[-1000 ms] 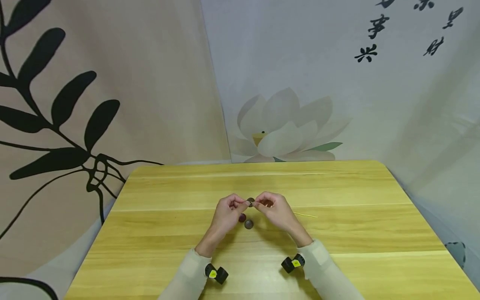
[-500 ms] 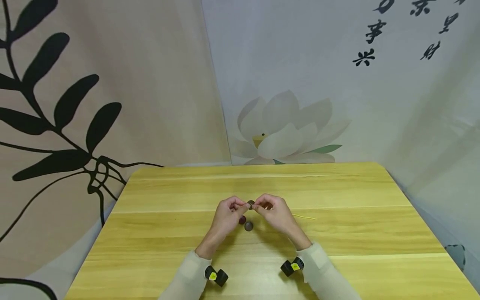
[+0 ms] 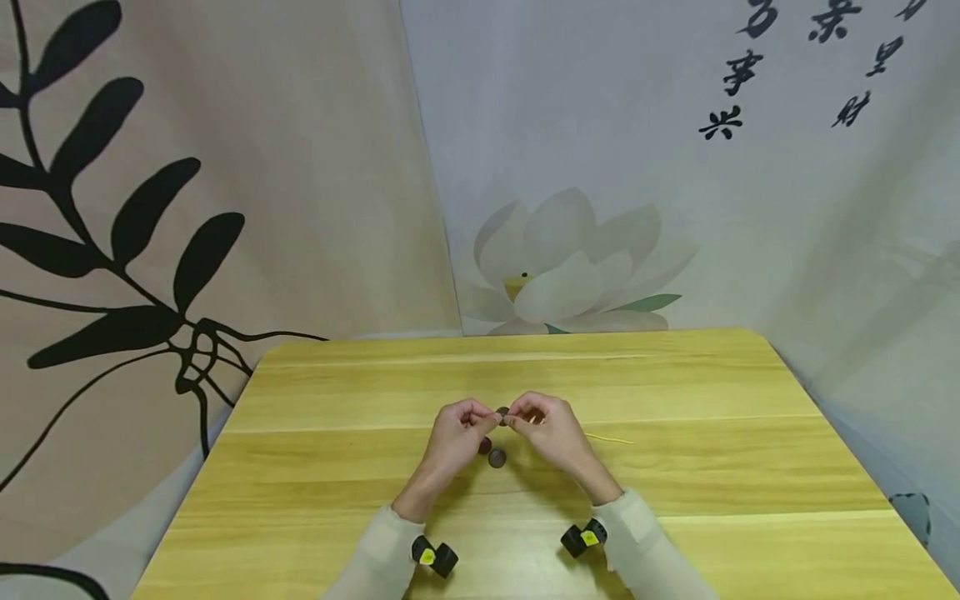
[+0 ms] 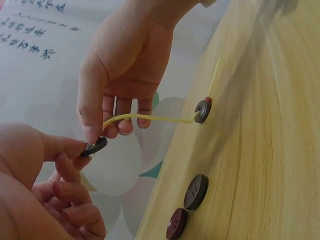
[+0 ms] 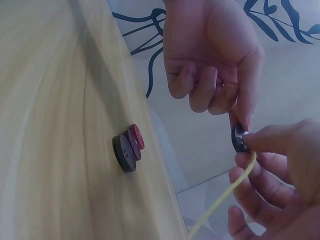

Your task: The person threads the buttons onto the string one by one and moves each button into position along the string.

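My left hand (image 3: 452, 435) pinches a dark button (image 4: 95, 147) by its edge between thumb and fingertips, raised above the table. Facing it, my right hand (image 3: 552, 432) pinches a yellow cord (image 4: 155, 118) close against that button; how far the cord passes through the holes is hidden by the fingertips. Lower along the cord, another dark button (image 4: 202, 111) is threaded on, with a small reddish piece (image 4: 208, 100) beside it. Loose on the table under the hands are a grey-brown button (image 3: 497, 458) and a dark red button (image 3: 485, 446). A brighter red button (image 5: 137, 136) shows behind them in the right wrist view.
The wooden table (image 3: 337, 492) extends around both hands, its far edge close to a printed curtain (image 3: 570, 108). The cord's tail (image 3: 611, 439) lies on the tabletop right of my right hand. Black wrist cameras (image 3: 435, 557) sit on both sleeves.
The head view has tilted a little, so the scene sits slightly lower. Both hands keep nearly the same pose at the raised button, and the loose buttons lie where they were.
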### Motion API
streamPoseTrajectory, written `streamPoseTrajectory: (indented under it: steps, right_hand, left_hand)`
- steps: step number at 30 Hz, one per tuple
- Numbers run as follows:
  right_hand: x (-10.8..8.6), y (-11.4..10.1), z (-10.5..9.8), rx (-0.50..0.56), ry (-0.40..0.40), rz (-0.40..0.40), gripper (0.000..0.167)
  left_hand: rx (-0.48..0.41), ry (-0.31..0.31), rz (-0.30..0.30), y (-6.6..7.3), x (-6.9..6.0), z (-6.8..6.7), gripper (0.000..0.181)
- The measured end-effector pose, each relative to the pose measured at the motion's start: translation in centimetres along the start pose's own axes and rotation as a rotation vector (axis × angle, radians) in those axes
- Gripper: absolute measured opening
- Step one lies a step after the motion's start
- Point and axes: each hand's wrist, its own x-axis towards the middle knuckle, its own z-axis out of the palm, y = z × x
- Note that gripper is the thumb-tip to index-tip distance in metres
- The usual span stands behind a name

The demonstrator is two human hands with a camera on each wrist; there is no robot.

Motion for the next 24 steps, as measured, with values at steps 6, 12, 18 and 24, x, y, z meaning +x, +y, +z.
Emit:
streamPoseTrajectory:
  steps: [6,12,18,24]
  right_hand:
    - [-0.02,-0.03,-0.06,-0.012,0.005,-0.021,0.006]
    - [0.07,-0.30,-0.44,-0.010,0.029,-0.027,0.013]
    - [0.13,-0.43,-0.73,-0.020,0.000,-0.043,0.025]
    - [-0.03,-0.62,-0.78,-0.121,-0.062,-0.103,0.038]
  left_hand:
    - [0.001,0.012,-0.010,-0.04,0.02,-0.05,0.014]
    - [0.014,0.036,-0.004,0.11,0.19,-0.25,0.013]
    - [0.020,0.045,0.002,0.25,0.31,-0.35,0.013]
    - [0.014,0.035,0.005,0.39,0.30,-0.35,0.014]
